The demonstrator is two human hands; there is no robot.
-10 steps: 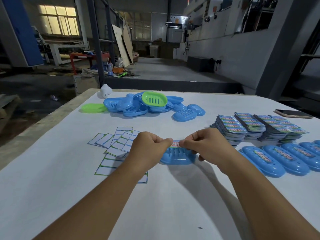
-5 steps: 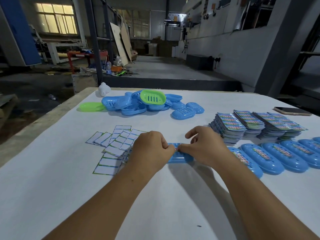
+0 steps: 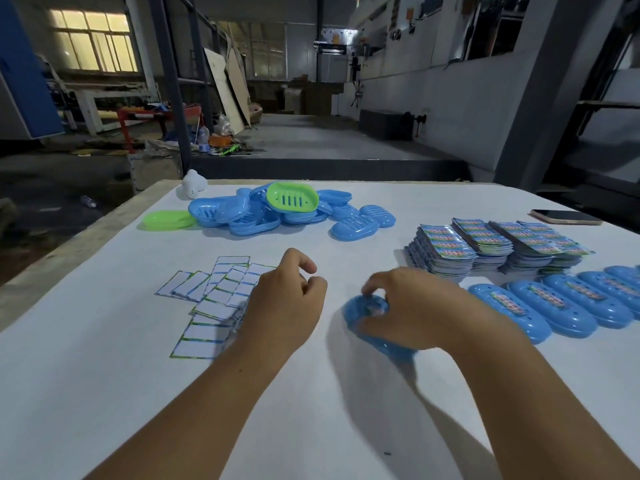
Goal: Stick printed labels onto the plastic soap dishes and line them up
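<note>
My right hand (image 3: 412,310) grips a blue soap dish (image 3: 363,311) on the white table, fingers curled over its top; the hand hides most of the dish and its label. My left hand (image 3: 287,303) hovers just left of it with loosely curled fingers, holding nothing. A row of labelled blue dishes (image 3: 554,303) lies to the right. Stacks of printed labels (image 3: 485,247) stand behind that row. A heap of unlabelled blue and green dishes (image 3: 277,211) sits at the back of the table.
White label backing slips (image 3: 214,299) lie scattered left of my left hand. A phone (image 3: 566,217) rests at the far right edge. A small white object (image 3: 193,183) stands at the back left corner. The white table (image 3: 104,375) edge runs along the left.
Both hands were pressing a label onto the dish. My left hand has let go and drawn back left; my right hand has slid the dish to the right, turning it.
</note>
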